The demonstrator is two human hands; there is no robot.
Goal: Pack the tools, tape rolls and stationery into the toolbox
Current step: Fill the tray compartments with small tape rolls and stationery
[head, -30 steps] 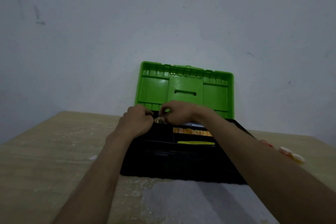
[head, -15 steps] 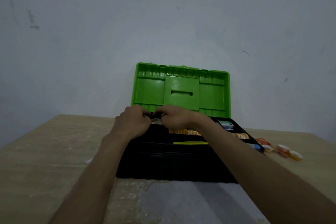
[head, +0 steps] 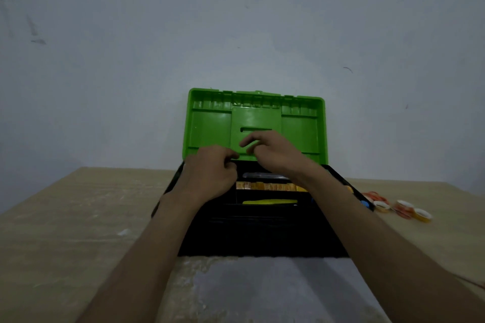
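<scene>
The toolbox (head: pixel 262 233), a black base with a green lid (head: pixel 210 128), sits at the middle of the tabletop (head: pixel 65 217). The lid stands open and upright behind the base, close to the pale wall (head: pixel 236 34).

Both hands are over the back of the toolbox's top tray. The left hand (head: pixel 210 173) is above the tray's back left part, knuckles up and fingers curled under. What its grip holds, if anything, is hidden, so I cannot tell. The right hand (head: pixel 275 155) is raised in front of the lower middle of the lid. Its grip is loose and wide, with fingers (head: pixel 246 142) partly stretched toward the left hand and nothing visible between them. The 2 hands are close but apart.

Inside the toolbox tray, beneath the right wrist, lie 3 things in separate rows:
- a pale, shiny item (head: pixel 262 175) at the back, too dim to identify
- an orange-yellow strip (head: pixel 270 186) in front of it
- a yellow-green tool (head: pixel 270 202) nearest the front

A small blue item (head: pixel 364 203) shows at the toolbox's right end.

On the tabletop just beyond that right end lie 3 small tape rolls (head: pixel 404 204) with pale tops, near one another, and an orange-red item (head: pixel 372 195) too small to name. A grey patch (head: pixel 262 291) covers the tabletop in front of the toolbox.
</scene>
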